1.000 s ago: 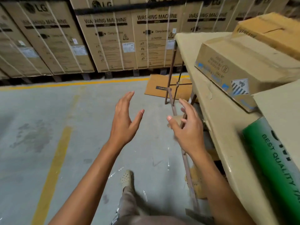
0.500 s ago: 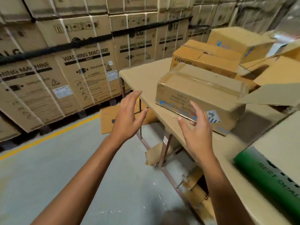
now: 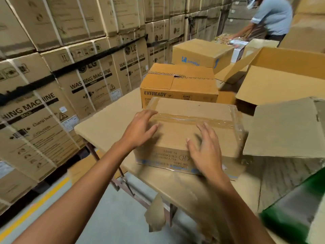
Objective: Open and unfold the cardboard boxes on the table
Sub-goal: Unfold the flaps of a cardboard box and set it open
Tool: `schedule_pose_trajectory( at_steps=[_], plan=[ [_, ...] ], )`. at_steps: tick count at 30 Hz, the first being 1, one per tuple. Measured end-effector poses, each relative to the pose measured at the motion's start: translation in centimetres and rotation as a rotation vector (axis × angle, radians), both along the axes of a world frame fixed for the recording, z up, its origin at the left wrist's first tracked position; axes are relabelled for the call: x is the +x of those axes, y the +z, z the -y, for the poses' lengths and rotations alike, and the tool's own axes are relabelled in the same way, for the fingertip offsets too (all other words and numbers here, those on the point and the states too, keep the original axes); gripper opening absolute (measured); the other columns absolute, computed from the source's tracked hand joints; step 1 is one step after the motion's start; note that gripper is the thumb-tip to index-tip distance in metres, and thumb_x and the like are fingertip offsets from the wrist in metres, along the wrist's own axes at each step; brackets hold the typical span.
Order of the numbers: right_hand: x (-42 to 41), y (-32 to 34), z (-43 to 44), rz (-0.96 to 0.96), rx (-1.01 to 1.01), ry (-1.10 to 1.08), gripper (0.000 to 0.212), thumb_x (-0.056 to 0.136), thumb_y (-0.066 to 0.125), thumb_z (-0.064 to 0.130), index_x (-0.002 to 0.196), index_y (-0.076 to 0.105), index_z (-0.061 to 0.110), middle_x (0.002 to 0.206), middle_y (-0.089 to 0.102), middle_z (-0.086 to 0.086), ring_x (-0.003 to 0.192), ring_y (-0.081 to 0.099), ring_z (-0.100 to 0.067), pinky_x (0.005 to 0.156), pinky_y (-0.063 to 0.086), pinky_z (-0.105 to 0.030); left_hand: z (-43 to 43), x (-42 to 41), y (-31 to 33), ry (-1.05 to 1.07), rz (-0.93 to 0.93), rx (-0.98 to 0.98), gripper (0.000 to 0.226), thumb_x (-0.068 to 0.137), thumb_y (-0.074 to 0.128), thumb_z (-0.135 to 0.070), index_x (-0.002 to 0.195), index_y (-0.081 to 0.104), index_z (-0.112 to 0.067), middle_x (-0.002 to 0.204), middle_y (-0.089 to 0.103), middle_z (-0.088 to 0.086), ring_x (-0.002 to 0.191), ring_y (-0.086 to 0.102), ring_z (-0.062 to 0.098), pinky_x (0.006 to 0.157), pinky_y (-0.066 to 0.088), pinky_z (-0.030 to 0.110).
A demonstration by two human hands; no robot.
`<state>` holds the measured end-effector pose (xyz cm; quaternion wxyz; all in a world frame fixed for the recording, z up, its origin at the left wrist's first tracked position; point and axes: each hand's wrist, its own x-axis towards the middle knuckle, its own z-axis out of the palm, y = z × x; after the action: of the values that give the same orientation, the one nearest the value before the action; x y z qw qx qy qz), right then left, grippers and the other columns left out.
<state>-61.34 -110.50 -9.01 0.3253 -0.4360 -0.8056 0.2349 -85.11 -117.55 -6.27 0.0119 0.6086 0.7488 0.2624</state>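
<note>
Now our left hand [image 3: 140, 128] and right hand [image 3: 205, 150], both open-fingered, rest atop the box [image 3: 177, 136] by the near edge of the table [image 3: 105, 124]. It looks stiff and probably light, so we judge it best opened at the end of the tape [image 3: 193, 119].

A: Card-covered table [image 3: 109, 124], three closed boxes lined up along its left edge: taped box [image 3: 193, 110] nearest, EVEREADY box [image 3: 179, 81] right behind, blue-printed box [image 3: 202, 50] farthest back.
B: And towards the right edge, an open box [image 3: 281, 81] with flaps up, a cardboard panel [image 3: 281, 127] in front of it, a green-printed carton [image 3: 290, 215] at the near right corner.
</note>
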Motion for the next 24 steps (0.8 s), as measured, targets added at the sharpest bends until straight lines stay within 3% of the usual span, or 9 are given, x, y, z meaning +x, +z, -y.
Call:
schedule_pose_trajectory(
  at_steps=[2,4,7,9,11,14,18,24],
  plan=[
    [-1.2,-1.4,-1.2,0.063,0.026,-0.056,0.051,0.099,0.055,0.038,0.146,0.048,0.018,0.160,0.033,-0.006,0.143,0.029,-0.018,0.115,0.024,-0.036,-3.2,-1.5,-0.1,-0.014,0.000,-0.057,0.056,0.093,0.047,-0.045,0.140,0.050,-0.016,0.142,0.052,0.007,0.133,0.044,0.026,0.109,0.034,0.036],
    [-1.9,-3.4,-1.6,0.174,0.075,-0.137,0.049,0.100,0.043,0.045,0.138,0.056,0.017,0.152,0.046,-0.008,0.138,0.041,-0.025,0.113,0.030,-0.043,-6.1,-2.7,-0.9,-0.018,0.031,-0.090,0.051,0.098,0.053,-0.039,0.143,0.047,-0.015,0.146,0.049,0.008,0.135,0.041,0.025,0.112,0.032,0.038],
    [-2.5,-5.6,-1.1,0.386,0.178,-0.208,0.053,0.099,0.033,0.050,0.131,0.063,0.021,0.142,0.058,-0.005,0.131,0.052,-0.024,0.109,0.037,-0.042,-9.6,-4.4,-3.5,-0.024,-0.016,-0.300,0.063,0.101,0.041,-0.050,0.153,0.031,-0.016,0.159,0.031,0.011,0.146,0.026,0.028,0.118,0.026,0.045],
    [-2.7,-6.0,-1.4,0.388,0.194,-0.233,0.049,0.097,0.037,0.046,0.125,0.068,0.020,0.135,0.063,-0.004,0.127,0.056,-0.023,0.104,0.043,-0.041,-11.4,-5.3,-5.1,-0.008,-0.135,-0.496,0.071,0.099,0.024,-0.063,0.158,0.014,-0.024,0.166,0.006,0.006,0.153,0.004,0.027,0.120,0.016,0.054],
    [-2.8,-6.2,-1.6,0.318,0.236,-0.278,0.044,0.091,0.043,0.038,0.112,0.074,0.016,0.125,0.070,-0.005,0.116,0.064,-0.025,0.095,0.049,-0.039,-13.3,-6.0,-5.5,-0.023,-0.186,-0.553,0.074,0.096,0.017,-0.070,0.159,0.005,-0.031,0.167,-0.006,0.003,0.153,-0.007,0.026,0.119,0.005,0.058],
    [-3.0,-7.0,-1.3,0.233,0.343,-0.346,0.039,0.087,0.045,0.031,0.103,0.077,0.015,0.116,0.074,-0.002,0.105,0.067,-0.022,0.087,0.042,-0.032,-15.9,-7.4,-5.4,-0.075,-0.197,-0.498,0.074,0.095,0.017,-0.071,0.158,0.008,-0.032,0.167,-0.004,0.004,0.153,-0.007,0.025,0.120,0.003,0.058],
    [-4.1,-7.7,-0.8,0.169,0.337,-0.466,0.035,0.085,0.046,0.027,0.103,0.075,0.020,0.118,0.072,0.006,0.104,0.061,-0.018,0.086,0.035,-0.035,-19.0,-9.2,-5.7,-0.112,-0.188,-0.448,0.078,0.094,0.021,-0.073,0.158,0.016,-0.030,0.167,0.004,0.007,0.153,0.000,0.028,0.120,0.009,0.059],
    [-3.9,-7.1,-0.1,0.137,0.282,-0.468,0.035,0.083,0.045,0.024,0.105,0.072,0.025,0.124,0.066,0.013,0.108,0.055,-0.018,0.092,0.029,-0.032,-18.5,-9.5,-5.1,-0.120,-0.234,-0.429,0.078,0.090,0.025,-0.076,0.152,0.028,-0.030,0.155,0.029,0.015,0.144,0.018,0.034,0.108,0.029,0.061]
  ],
)
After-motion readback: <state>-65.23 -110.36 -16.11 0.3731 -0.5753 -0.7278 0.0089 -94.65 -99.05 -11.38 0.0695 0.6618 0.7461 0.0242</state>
